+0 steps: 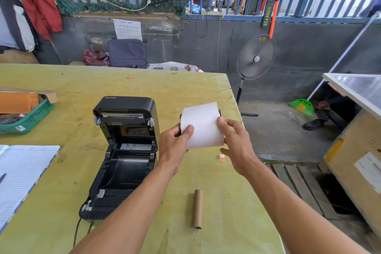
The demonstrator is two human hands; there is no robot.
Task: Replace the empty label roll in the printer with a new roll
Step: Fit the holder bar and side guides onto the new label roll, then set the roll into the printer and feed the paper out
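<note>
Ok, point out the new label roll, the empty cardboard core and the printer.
new label roll (203,128), head view, white outer face.
empty cardboard core (197,209), head view, middle of tube.
printer (127,173), head view, floor of open bay.

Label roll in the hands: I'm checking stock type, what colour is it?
The label roll is plain white, no print visible; the head view shows it best.

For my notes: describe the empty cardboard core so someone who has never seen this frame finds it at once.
On the yellow-green table, find the open black printer. Right of it, toward the table's near edge, lies the cardboard core. It is a bare brown tube lying flat, unlike the white label roll held by the left hand and right hand.
</note>
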